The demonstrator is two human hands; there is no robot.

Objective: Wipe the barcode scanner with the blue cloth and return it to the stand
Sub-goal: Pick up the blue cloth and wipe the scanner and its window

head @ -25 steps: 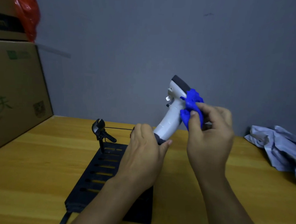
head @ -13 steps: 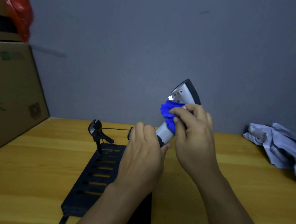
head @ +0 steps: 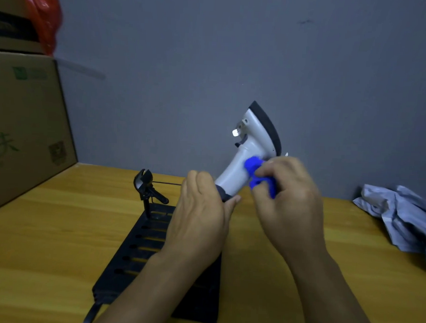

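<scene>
A white barcode scanner [head: 251, 143] with a dark head points up and to the right above the table. My left hand [head: 200, 215] grips the dark base of its handle. My right hand [head: 288, 202] pinches a bunched blue cloth [head: 257, 174] and presses it against the right side of the handle, below the trigger. The black slotted stand [head: 138, 246] lies flat on the wooden table beneath my left forearm, and its black clamp holder [head: 145, 186] rises at the far end, with nothing in it.
Stacked cardboard boxes [head: 24, 117] stand at the left edge, topped by a red plastic bag [head: 43, 11]. A crumpled pale grey-blue cloth [head: 406, 221] lies at the right of the table [head: 55, 239]. A grey wall closes the back.
My right hand slid the blue cloth from the left of the handle to its right side, lower down. The scanner head has turned, and its trigger side shows more.
</scene>
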